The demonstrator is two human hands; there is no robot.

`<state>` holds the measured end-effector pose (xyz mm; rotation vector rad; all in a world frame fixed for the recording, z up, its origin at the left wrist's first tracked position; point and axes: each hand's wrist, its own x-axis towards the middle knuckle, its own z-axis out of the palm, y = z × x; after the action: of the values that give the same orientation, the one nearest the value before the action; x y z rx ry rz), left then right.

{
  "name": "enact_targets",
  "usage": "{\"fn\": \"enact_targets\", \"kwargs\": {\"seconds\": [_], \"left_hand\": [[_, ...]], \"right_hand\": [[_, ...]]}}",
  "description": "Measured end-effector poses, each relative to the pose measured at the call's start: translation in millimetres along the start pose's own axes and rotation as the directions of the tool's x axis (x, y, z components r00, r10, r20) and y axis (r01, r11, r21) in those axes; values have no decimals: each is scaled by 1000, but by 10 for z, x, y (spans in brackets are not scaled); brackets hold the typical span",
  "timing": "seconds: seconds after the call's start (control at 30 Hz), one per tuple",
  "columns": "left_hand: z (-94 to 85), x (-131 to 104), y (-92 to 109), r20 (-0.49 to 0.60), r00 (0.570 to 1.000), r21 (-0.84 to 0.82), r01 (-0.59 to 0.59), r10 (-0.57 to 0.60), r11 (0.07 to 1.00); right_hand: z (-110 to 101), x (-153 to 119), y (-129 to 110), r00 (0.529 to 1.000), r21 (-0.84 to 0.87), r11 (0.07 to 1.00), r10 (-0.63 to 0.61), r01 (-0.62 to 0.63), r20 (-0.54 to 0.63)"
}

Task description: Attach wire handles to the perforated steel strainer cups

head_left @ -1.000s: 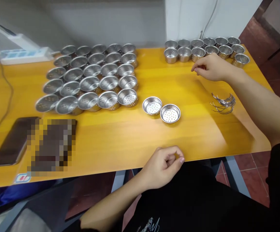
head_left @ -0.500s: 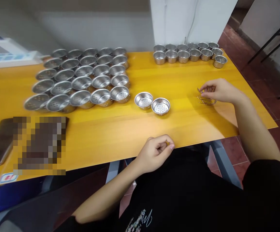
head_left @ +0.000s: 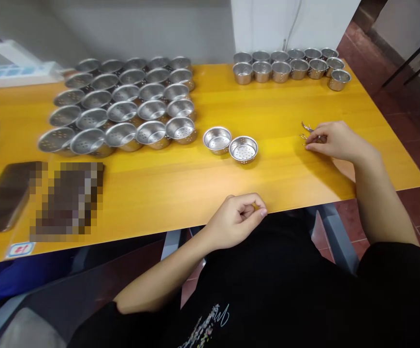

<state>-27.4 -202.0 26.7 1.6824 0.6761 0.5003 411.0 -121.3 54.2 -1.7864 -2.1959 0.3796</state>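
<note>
My right hand [head_left: 335, 140] is low over the right part of the table, thumb and fingers closing round thin, curved, shiny metal wire pieces [head_left: 307, 127]. Some wire ends stick out to the left of the fingertips; my fingers hide the rest. My left hand [head_left: 237, 220] rests at the table's front edge, fingers loosely curled in and nothing visible in them. Between and beyond my hands, two perforated metal cups, a left one [head_left: 217, 140] and a right one [head_left: 243, 150], stand upright side by side, seemingly touching.
Rows of larger perforated metal cups [head_left: 123, 137] fill the table's back left. Smaller metal cups [head_left: 281, 72] line the back right. A dark phone-like slab [head_left: 8, 198], a blurred-out dark object [head_left: 68, 203] and a white power strip [head_left: 21, 75] lie at left on the yellow table [head_left: 152, 188].
My right hand has shifted slightly over the wire pieces, and they now sit differently at its fingertips. My left hand keeps its curl. The whole view has tilted a little.
</note>
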Motion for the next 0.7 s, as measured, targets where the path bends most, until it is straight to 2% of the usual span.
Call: {"fn": "enact_targets", "kwargs": {"seconds": [0.3,0.4,0.5,0.6,0.63,0.7], "left_hand": [[-1,-29,-17,11,998,-6,-57,57,998],[-7,-21,31,44,999,1,-30,30,1000],[-64,-35,112,109,993,11,33,-34,999],[-279,-32,210,84,996,115,22,-32,993],[-397,-8,241,-6,999,209,-33,35,977],[-689,101,285,-137,964,487,-135,229,863]], "right_hand": [[43,28,-160,997,-99,995,21,-14,76],[24,53,-211,996,-49,999,25,-21,80],[-59,73,-312,1000,68,998,11,-13,27],[-162,153,-470,1000,263,965,3,-4,1],[-181,208,-528,1000,350,937,-3,-3,16],[-167,369,-638,999,531,848,-26,-1,43]]}}
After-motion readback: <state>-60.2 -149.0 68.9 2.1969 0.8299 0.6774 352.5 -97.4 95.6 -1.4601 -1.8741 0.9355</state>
